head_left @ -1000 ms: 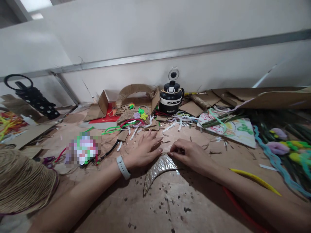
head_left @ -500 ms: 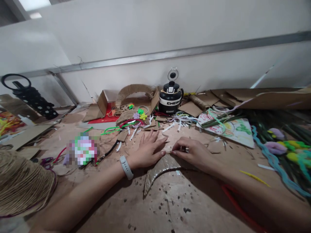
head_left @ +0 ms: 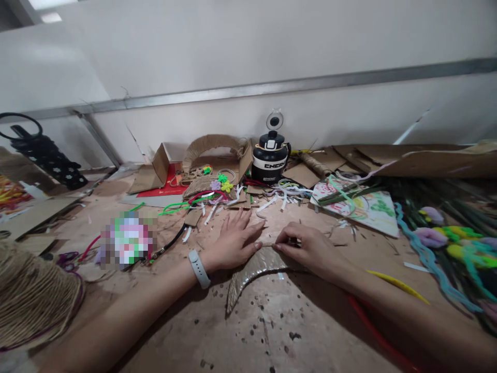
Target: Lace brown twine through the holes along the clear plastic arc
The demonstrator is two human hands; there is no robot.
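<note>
A curved piece of corrugated cardboard [head_left: 252, 269], shaped like a crescent, lies flat on the bench [head_left: 272, 331] directly in front of the person. Its surface looks shiny, as if covered with clear tape, but I cannot tell this for sure. Its lower tip points toward the person and its upper end lies under the two hands.

The left hand [head_left: 233, 241] rests on the upper edge of the piece with the fingers spread and flat; its grip is released and it only presses down. A white wristband [head_left: 199, 269] is on that wrist. The right hand [head_left: 306, 248] has its fingertips pinched together at the upper end of the piece, just beside the left thumb. It seems to pinch a small thing or the edge itself, but which one is too small to see.

As a judgement, the work looks partly done: the crescent is already cut to shape, while its upper end is the part being handled.

Around it the bench carries many scraps: white paper strips [head_left: 287, 196] and green cords [head_left: 182, 206] behind the hands, and a black bottle [head_left: 269, 160] by the wall. To the right lies a yellow strip [head_left: 396, 285], and to the left a roll of jute twine [head_left: 31, 295].
</note>
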